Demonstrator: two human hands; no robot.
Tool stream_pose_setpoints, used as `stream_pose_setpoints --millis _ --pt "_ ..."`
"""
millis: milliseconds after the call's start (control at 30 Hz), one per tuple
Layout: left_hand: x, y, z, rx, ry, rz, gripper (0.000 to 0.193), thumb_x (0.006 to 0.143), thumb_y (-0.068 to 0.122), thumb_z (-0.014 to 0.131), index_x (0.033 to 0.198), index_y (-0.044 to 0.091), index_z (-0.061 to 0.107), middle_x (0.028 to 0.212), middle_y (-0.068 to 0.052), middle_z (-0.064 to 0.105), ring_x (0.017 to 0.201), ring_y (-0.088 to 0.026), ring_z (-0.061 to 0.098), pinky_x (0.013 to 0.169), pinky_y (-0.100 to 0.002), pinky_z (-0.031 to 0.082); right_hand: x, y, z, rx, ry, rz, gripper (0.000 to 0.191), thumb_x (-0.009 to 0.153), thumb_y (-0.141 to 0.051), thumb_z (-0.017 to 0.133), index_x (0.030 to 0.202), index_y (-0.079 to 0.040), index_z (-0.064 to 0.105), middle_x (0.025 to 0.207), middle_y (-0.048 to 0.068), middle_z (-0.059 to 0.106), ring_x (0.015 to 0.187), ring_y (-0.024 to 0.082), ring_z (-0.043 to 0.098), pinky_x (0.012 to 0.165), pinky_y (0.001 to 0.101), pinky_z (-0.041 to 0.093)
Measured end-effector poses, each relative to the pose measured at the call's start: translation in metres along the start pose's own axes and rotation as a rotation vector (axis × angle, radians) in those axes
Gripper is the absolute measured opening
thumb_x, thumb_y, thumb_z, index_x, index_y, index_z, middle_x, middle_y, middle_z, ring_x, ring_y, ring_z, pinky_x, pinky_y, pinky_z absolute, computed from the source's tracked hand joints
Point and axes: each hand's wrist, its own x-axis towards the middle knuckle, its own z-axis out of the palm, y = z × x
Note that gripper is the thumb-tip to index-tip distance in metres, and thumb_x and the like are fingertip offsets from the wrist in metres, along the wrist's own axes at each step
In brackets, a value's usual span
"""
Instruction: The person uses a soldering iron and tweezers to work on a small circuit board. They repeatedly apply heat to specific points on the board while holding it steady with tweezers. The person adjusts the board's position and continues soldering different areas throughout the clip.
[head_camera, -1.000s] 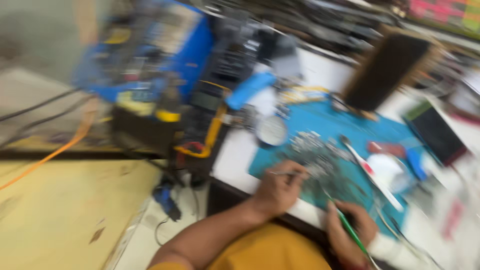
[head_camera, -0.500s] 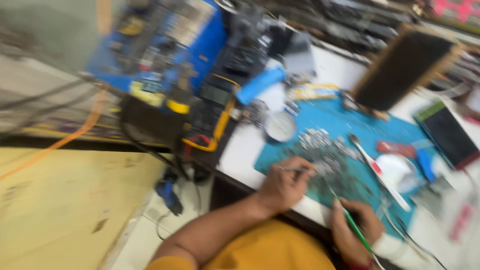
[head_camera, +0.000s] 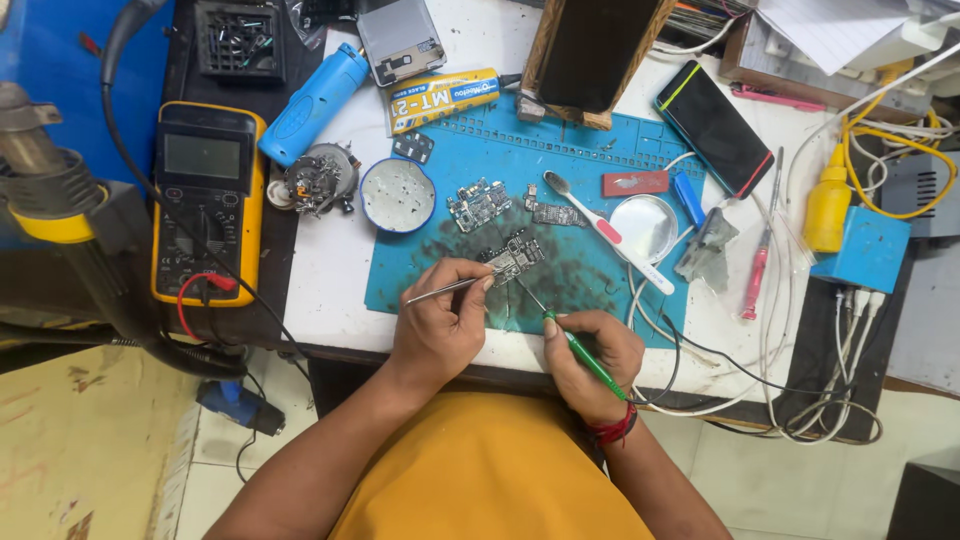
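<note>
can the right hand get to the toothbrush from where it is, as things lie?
Probably yes. The right hand holds a green tool, so it is occupied, but the toothbrush lies uncovered on the blue mat just beyond it, nothing between.

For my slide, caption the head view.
Left hand with tweezers, right hand with green tool over circuit board.

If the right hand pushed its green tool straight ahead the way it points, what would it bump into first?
Most likely the small circuit board. The right hand aims the green tool up and to the left, and the thin tip already seems to reach the board's edge, though depth is hard to judge.
</note>
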Motion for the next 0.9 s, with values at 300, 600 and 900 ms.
stream_pose_setpoints --millis 300,600,900 --pt "-0.0014 -0.0002 -0.0009 -0.009 -0.007 -0.006 0.007 0.097 0.002 0.068 0.103 0.003 0.064 0.087 -0.01 0.072 0.073 -0.022 0.072 0.062 -0.032 0.055 -0.0021 0.0026 -0.0013 -0.021 -0.015 -0.031 0.011 0.086 0.0 0.078 0.091 -0.001 0.068 0.08 0.007 0.072 0.066 0.009 0.067 0.061 0.0222 0.049" --pt "-0.001 0.001 -0.0013 0.004 0.003 0.028 0.007 0.098 0.002 0.068 0.103 0.003 0.064 0.09 -0.012 0.072 0.076 -0.024 0.073 0.064 -0.033 0.055 -0.0047 0.0041 -0.0026 -0.03 -0.019 -0.016 0.011 0.086 0.0 0.078 0.091 -0.001 0.068 0.08 0.006 0.072 0.067 0.009 0.067 0.062 0.0221 0.049" --pt "-0.0012 0.0016 -0.0021 -0.005 -0.005 -0.002 0.007 0.097 0.002 0.069 0.103 0.003 0.064 0.092 -0.012 0.073 0.077 -0.026 0.074 0.064 -0.034 0.056 -0.0082 0.0067 -0.0009 0.015 0.026 0.023 0.011 0.09 -0.001 0.077 0.094 -0.001 0.067 0.08 0.005 0.071 0.067 0.007 0.065 0.063 0.0213 0.049"
